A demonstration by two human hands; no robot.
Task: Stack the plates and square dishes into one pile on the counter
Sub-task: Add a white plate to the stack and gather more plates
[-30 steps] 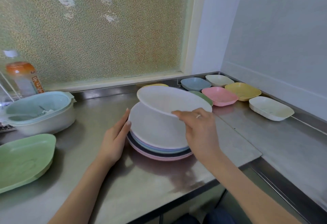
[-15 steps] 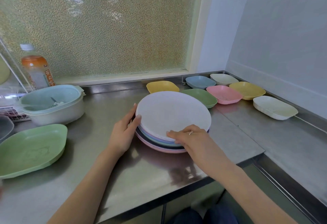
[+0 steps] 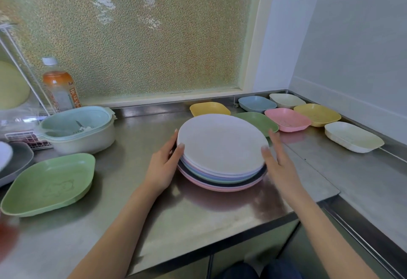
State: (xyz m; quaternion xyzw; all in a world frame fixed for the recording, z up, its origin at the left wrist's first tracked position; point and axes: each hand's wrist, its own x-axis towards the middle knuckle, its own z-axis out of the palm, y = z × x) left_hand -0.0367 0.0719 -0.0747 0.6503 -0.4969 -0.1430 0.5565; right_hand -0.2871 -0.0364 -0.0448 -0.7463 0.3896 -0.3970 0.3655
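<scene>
Moved since half a second ago: right hand [image 3: 278, 164] off the near rim of the top plate [image 3: 221, 144] to the right side of the pile; left hand [image 3: 163, 164] unchanged on the left side.

Pile of plates [image 3: 222, 174] — centre of the counter [image 3: 198, 219], near its front edge. White plate on top; lilac, green, dark and pink rims showing beneath. Edges not quite flush, the lower plates jutting out toward the near side.

Grip: both hands open and flat, fingers extended, pressed to opposite sides of the pile; squaring it rather than lifting, by my reading.

Progress: round plates appear gathered. Square dishes all still loose, none on the pile:
- yellow dish [image 3: 209, 108], far side, just behind the pile
- green dish [image 3: 257, 121], touching or nearly touching the pile's far-right edge
- blue dish [image 3: 257, 103], cream dish [image 3: 286, 100], far right corner
- pink dish [image 3: 287, 119], second yellow dish [image 3: 317, 114], right
- white dish [image 3: 353, 136], right, well apart
- large green dish [image 3: 49, 183], near left

Judged roughly half done — eight dishes left.

Other items: lidded tub [image 3: 77, 130], bottle [image 3: 60, 86] and wire rack [image 3: 24, 140], far left; dark plate [image 3: 17, 159] at the left edge, partly cut off, possibly still to be collected.

Obstructions: none between pile and dishes. The large green dish is wider than the others and may sit badly on top.
</scene>
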